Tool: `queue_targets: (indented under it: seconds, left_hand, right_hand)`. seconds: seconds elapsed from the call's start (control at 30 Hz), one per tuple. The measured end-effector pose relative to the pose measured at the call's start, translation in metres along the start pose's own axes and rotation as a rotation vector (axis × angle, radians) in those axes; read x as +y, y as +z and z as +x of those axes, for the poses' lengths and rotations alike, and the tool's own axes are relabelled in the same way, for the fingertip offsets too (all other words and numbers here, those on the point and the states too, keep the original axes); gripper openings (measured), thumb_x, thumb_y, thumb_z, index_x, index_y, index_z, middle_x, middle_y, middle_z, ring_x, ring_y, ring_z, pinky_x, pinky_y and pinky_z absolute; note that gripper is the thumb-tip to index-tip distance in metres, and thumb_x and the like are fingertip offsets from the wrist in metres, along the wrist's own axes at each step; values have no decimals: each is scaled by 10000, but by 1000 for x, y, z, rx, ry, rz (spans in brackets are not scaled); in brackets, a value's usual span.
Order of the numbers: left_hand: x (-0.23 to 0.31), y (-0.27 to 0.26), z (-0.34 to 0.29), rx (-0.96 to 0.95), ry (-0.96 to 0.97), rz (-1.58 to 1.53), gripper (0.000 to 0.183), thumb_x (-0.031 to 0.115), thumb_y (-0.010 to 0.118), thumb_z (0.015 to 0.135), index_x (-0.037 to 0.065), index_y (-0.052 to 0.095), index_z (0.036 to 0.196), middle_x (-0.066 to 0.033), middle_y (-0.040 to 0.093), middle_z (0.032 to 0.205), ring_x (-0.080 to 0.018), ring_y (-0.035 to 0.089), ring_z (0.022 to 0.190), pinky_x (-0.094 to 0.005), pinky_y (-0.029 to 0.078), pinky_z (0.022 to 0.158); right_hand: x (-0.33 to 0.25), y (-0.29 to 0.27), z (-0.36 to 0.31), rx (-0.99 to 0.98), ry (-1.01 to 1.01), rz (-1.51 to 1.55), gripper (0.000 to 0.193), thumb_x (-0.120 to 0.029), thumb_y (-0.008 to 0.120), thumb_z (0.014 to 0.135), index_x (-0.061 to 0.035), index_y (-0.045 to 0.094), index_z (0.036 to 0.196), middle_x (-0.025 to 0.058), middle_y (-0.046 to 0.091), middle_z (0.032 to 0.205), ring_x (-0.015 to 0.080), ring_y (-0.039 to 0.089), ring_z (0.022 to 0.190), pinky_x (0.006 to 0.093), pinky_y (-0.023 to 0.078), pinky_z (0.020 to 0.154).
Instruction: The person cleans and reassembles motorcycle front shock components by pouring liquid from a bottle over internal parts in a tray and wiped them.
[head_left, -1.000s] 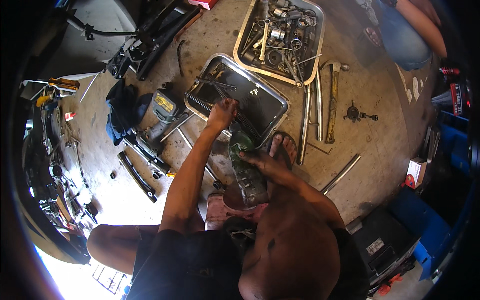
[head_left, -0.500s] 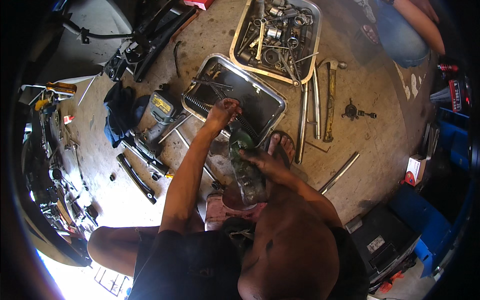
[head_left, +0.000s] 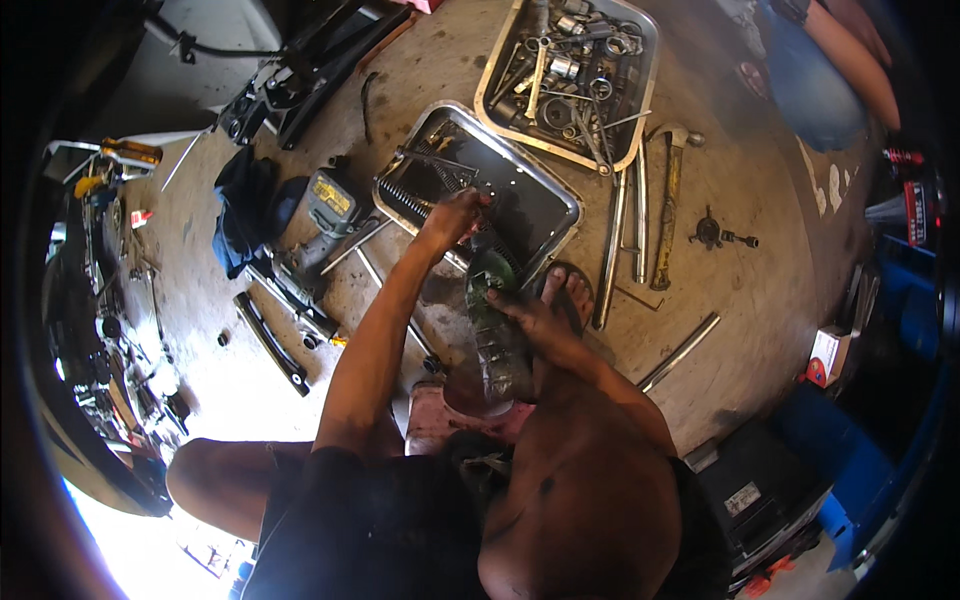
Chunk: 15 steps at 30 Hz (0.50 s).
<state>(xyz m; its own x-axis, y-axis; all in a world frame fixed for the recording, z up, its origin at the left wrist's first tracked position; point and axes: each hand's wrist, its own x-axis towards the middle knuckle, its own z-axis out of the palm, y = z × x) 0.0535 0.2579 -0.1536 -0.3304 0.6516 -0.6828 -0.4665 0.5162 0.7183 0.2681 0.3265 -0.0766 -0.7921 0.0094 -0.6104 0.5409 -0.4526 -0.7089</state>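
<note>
My right hand (head_left: 532,318) is wrapped around a dirty, dented green plastic bottle (head_left: 500,355), which lies tilted between my legs with its upper end toward a metal tray (head_left: 566,222). Over the tray's near side, my left hand (head_left: 460,217) is closed, its fingers bunched just beyond the bottle's upper end. What those fingers hold, if anything, is hidden. Dark coil springs (head_left: 403,196) lie in the tray, one passing beneath or beside my left hand; dark wet liquid covers the tray's bottom.
A second tray (head_left: 650,100) full of sockets and wrenches overlaps the first. Rightward lie a hammer (head_left: 668,215), metal tubes (head_left: 612,250) and a small dark part (head_left: 708,232). A cordless power tool (head_left: 318,230) and a cloth (head_left: 240,215) lie leftward. Another person's knee (head_left: 815,85) is at far right.
The whole view has shifted slightly. Both hands and the bottle keep nearly the same places relative to the tray, and the right hand still grips the bottle.
</note>
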Motion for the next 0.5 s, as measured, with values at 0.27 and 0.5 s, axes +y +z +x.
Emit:
queue_targets:
  seconds: [0.27, 0.5]
  left_hand:
    - [-28, -4, 3, 74, 121, -15, 261, 197, 438, 965, 48, 426, 1179, -47, 559, 800, -149, 578, 645, -266, 483, 608]
    - [-3, -6, -14, 74, 203, -37, 293, 133, 440, 971, 33, 343, 1228, -85, 585, 791, -178, 605, 623, -302, 503, 551]
  right_hand:
    - [9, 4, 6, -31, 101, 52, 573, -449, 510, 956, 33, 504, 1266, 86, 586, 1168, 179, 527, 1069, 285, 367, 976]
    - [16, -1, -5, -80, -75, -133, 560, -424, 510, 961, 19, 480, 1302, 112, 552, 1232, 201, 513, 1115, 298, 357, 997]
